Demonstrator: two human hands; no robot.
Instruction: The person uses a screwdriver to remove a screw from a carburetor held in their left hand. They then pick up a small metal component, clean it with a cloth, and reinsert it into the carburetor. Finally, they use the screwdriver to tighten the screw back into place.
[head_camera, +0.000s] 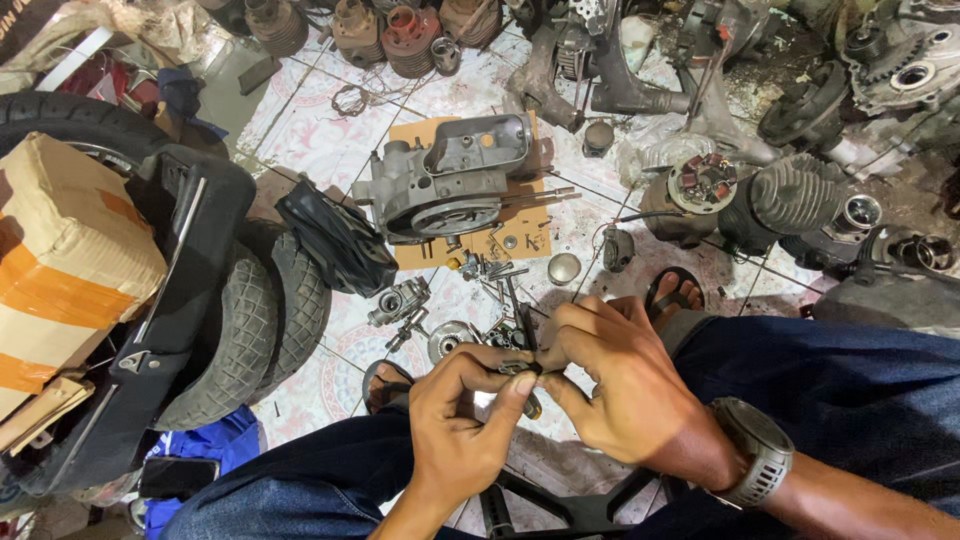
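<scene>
Greasy metal everywhere, that's the first thing you notice standing here. The person sits low with knees apart, and both hands meet over a small dark metal part (527, 372). The left hand (460, 420) pinches it from below between thumb and fingertips, closed tight on it, and the right hand (625, 385), with a chunky wristwatch (755, 455) on that wrist, is curled over the top, fingertips clamped on the same piece. It's too small and too covered by fingers to tell exactly what it is.

If I were doing this, I'd say keep the part close over the lap like that, hold one hand steady and let the other do the turning, and don't loosen the pinch, because anything dropped would vanish among the loose bits below.

The floor is patterned tile (320, 130), grimy, with a piece of cardboard (520, 235) under an engine casing (445, 180). Loose bolts and a carburettor (398, 300) lie just in front of the sandalled feet. Finned cylinders (400, 35) line the far side, more engine halves are on the right, and two tyres (265, 320) lean beside a taped cardboard box (60, 260) at left.
</scene>
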